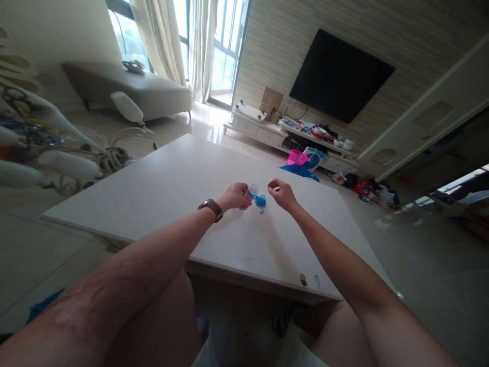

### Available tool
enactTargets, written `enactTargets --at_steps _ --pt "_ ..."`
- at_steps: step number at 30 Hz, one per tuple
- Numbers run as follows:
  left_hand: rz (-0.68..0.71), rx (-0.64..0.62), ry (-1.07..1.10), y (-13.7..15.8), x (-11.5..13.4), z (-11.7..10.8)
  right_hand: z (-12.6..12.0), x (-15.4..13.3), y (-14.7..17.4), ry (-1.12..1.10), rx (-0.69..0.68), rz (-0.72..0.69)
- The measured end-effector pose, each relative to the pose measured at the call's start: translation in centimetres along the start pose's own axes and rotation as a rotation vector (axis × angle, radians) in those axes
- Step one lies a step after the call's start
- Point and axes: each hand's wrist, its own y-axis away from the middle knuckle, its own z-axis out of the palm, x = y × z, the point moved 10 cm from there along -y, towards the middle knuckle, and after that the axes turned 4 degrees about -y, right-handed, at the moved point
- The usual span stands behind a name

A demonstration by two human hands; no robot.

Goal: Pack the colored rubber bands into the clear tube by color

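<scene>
Jar (pixel 253 191) in left hand (pixel 232 197), blue pieces (pixel 261 202) beside it

Left hand, strapped with a dark wristwatch (pixel 212 209), grips the small clear jar, which shows pink and blue, over the white table (pixel 171 176). Blue pieces lie heaped on the tabletop just right of the jar. Right hand (pixel 281 193) is raised beyond the heap, fingers curled; whether they pinch anything cannot be determined. Two small items (pixel 303 279) lie near the table's near edge.

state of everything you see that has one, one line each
left hand: closed around clear jar
clear jar: tilted, contents partly hidden
blue pieces: loose heap on white table
right hand: raised, grip unclear
wristwatch: strapped on
television: screen dark
curtains: parted, window showing
</scene>
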Motion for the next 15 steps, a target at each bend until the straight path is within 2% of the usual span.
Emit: enactTargets --at_steps 3,7,10,15 --pt "-0.017 0.037 -0.088 -0.1 -0.3 -0.4 2.6 4.6 0.8 0.016 -0.067 0.063" --pt "-0.022 0.014 -0.091 -0.2 -0.4 -0.2 4.7 8.7 2.5 0.015 -0.012 0.146" --pt "-0.03 -0.005 -0.087 -0.1 -0.5 0.1 5.8 9.6 2.8 -0.006 0.029 0.171" --pt "-0.046 -0.013 -0.084 -0.1 -0.7 0.2 6.6 9.1 2.2 -0.046 0.056 0.154"
